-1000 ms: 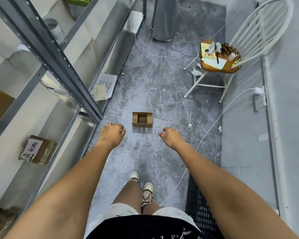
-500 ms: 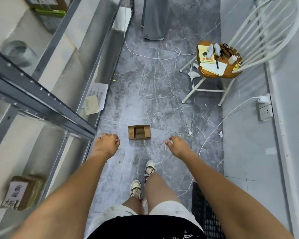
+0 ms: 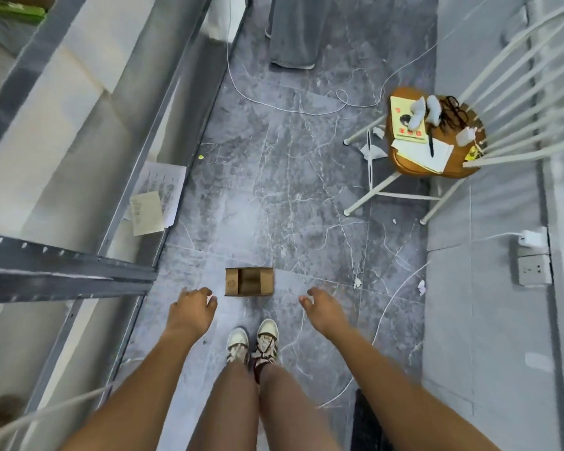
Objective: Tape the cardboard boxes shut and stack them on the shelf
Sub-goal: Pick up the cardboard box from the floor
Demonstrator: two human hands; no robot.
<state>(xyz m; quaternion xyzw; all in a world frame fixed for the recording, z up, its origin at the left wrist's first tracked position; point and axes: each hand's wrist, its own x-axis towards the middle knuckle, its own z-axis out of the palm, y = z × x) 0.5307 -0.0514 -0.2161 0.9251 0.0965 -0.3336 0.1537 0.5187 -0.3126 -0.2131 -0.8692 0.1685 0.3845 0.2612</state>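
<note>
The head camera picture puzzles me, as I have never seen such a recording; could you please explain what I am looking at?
There is no machine here: a person wears a wide-angle camera on the head, looking forward and down, so you see their own arms, legs and shoes. The left hand and right hand reach downward, both empty with fingers loosely spread. Between and just beyond them, a small cardboard box lies on the grey floor, untouched and with its flaps open. A metal shelf runs along the left, with loose papers at its foot. At the right stands a white chair with papers, a pen and small items on its wooden seat. White cables trail across the floor.
</note>
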